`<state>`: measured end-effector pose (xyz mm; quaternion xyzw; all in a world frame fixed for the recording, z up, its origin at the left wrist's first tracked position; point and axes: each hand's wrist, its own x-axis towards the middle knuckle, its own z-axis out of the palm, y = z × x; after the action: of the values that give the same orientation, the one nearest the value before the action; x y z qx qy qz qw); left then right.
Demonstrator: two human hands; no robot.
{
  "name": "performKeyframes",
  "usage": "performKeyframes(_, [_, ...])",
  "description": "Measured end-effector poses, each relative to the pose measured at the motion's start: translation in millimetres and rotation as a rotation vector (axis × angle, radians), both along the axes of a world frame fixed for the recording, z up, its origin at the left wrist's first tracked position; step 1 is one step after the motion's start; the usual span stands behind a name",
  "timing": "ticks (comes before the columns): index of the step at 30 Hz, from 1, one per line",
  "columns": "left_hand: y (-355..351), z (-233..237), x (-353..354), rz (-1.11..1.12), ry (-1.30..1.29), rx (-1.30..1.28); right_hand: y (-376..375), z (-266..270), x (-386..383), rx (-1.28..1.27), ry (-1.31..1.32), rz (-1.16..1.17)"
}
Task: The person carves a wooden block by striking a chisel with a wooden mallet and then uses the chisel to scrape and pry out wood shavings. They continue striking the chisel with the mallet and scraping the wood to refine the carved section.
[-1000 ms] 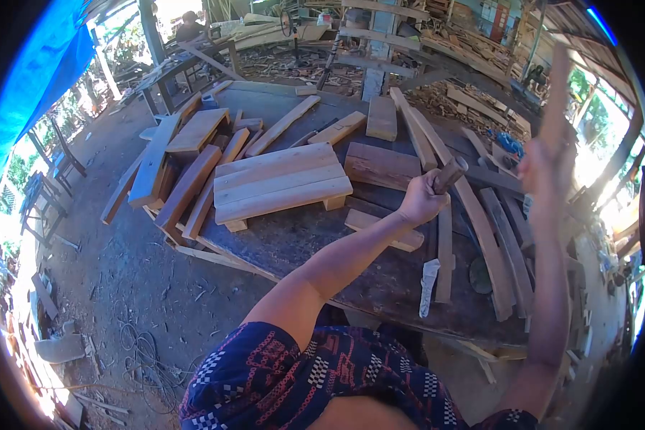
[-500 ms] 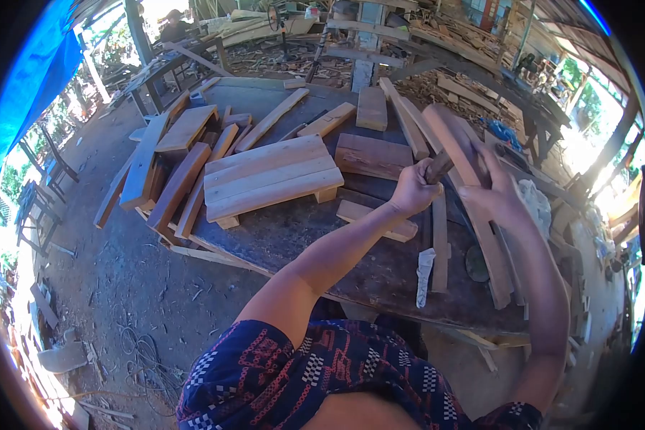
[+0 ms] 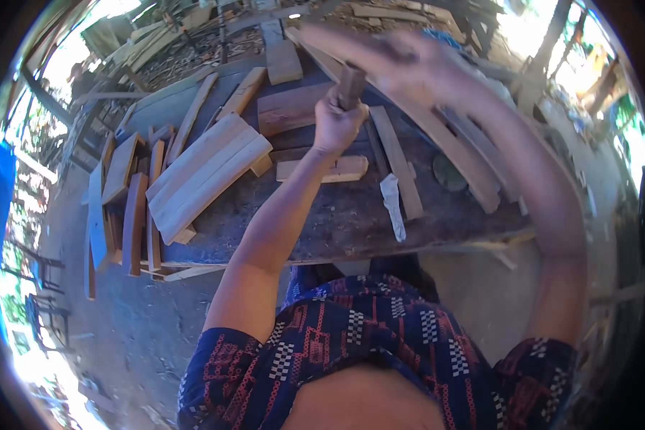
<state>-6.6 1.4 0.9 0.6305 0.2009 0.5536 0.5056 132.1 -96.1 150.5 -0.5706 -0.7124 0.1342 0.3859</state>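
My left hand (image 3: 339, 127) is closed round a short dark wooden handle (image 3: 351, 84) held upright above the table; what the handle belongs to is not clear. Just beyond its top, a pale piece of wood (image 3: 347, 49) is blurred by motion. My right hand (image 3: 426, 68), smeared as well, appears to grip the right end of that piece. Below the hands, a long plank (image 3: 455, 154) lies slanting on the dark worktable (image 3: 322, 233). Left of my left hand stands a low slatted wooden piece (image 3: 208, 172) on short feet.
A short pale block (image 3: 322, 170), a narrow strip (image 3: 398, 161) and a white wrapped item (image 3: 392, 208) lie near the front edge. A round dark disc (image 3: 449, 173) is at the right. Several boards (image 3: 135, 222) crowd the left end. A blue tarp (image 3: 1, 193) hangs far left.
The view has turned to the right, so the table's things appear further left. My right hand and the pale piece of wood have swung up and left. My left hand still grips the handle, now more upright.
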Motion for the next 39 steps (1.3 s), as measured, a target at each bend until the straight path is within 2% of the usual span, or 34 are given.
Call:
performKeyframes(2, [4, -3, 2, -0.015, -0.005, 0.021, -25, 40, -14, 0.016, 0.063, -0.029])
performKeyframes(3, [3, -2, 1, -0.027, -0.021, -0.003, -42, 59, -27, 0.141, 0.257, 0.055])
performKeyframes(4, [2, -1, 0, -0.035, -0.038, -0.025, -51, 66, -34, 0.274, 0.447, 0.14])
performKeyframes(5, [2, 0, -1, -0.038, -0.044, -0.032, -48, 56, -33, 0.278, 0.465, 0.121])
performKeyframes(8, [3, 0, -3, -0.054, -0.025, 0.0, -14, 1, -24, 0.006, 0.078, -0.061])
performKeyframes(10, [2, 1, -1, -0.04, -0.025, 0.009, -1, -14, -20, -0.178, -0.193, -0.177])
performKeyframes(11, [1, 1, 0, -0.019, -0.025, 0.014, 1, -13, -14, -0.177, -0.186, -0.189])
performKeyframes(13, [2, 1, -2, -0.03, -0.019, 0.009, -4, 4, -13, 0.097, -0.026, -0.103])
performKeyframes(14, [1, -1, -3, -0.03, -0.015, 0.002, -9, 19, -12, 0.093, -0.022, -0.108])
performKeyframes(16, [-2, 1, -4, -0.024, 0.0, -0.023, -22, 54, -18, 0.231, 0.339, 0.031])
performKeyframes(17, [-1, 1, -3, -0.031, -0.002, -0.016, -11, 49, -12, 0.481, 0.405, 0.119])
performKeyframes(18, [0, 2, -3, -0.038, -0.004, -0.007, 9, 36, -3, 0.481, 0.407, 0.119])
performKeyframes(20, [-1, 2, -4, -0.043, -0.006, -0.002, 43, 10, 12, -0.2, -0.658, -0.181])
performKeyframes(21, [-1, 3, -4, -0.045, -0.01, 0.002, -17, 12, -22, -0.246, -0.124, -0.164])
performKeyframes(24, [0, 4, -3, -0.031, 0.011, 0.03, -10, 9, -16, -0.177, -0.243, -0.188])
performKeyframes(25, [-1, 5, -2, -0.027, 0.009, 0.031, -5, 14, -14, -0.038, -0.18, -0.173])
performKeyframes(26, [-2, 5, -3, -0.03, 0.007, 0.016, -7, 19, -7, -0.04, -0.179, -0.169])
performKeyframes(28, [-4, 2, -4, -0.031, 0.007, -0.004, -34, 56, -14, 0.09, 0.401, 0.101])
performKeyframes(29, [-4, 2, -4, -0.038, 0.007, -0.005, -3, 47, -5, 0.032, 0.683, 0.186])
performKeyframes(30, [-4, 4, -4, -0.044, 0.006, -0.003, 8, 28, -5, 0.033, 0.682, 0.189])
performKeyframes(32, [-4, 5, -4, -0.041, 0.0, 0.009, 23, 3, -6, 0.141, 0.048, -0.019])
performKeyframes(33, [-4, 5, -4, -0.039, -0.004, 0.016, -2, 0, -17, -0.195, 0.001, -0.195])
performKeyframes(34, [-3, 4, -2, -0.036, -0.013, 0.025, -8, -7, -20, -0.233, -0.021, -0.17])
performKeyframes(37, [-2, 3, -2, -0.042, -0.009, 0.003, -8, 16, -8, -0.315, -0.058, -0.116])
performKeyframes(39, [-2, 3, -3, -0.052, -0.015, -0.002, -6, 25, -4, -0.061, 0.274, -0.046])
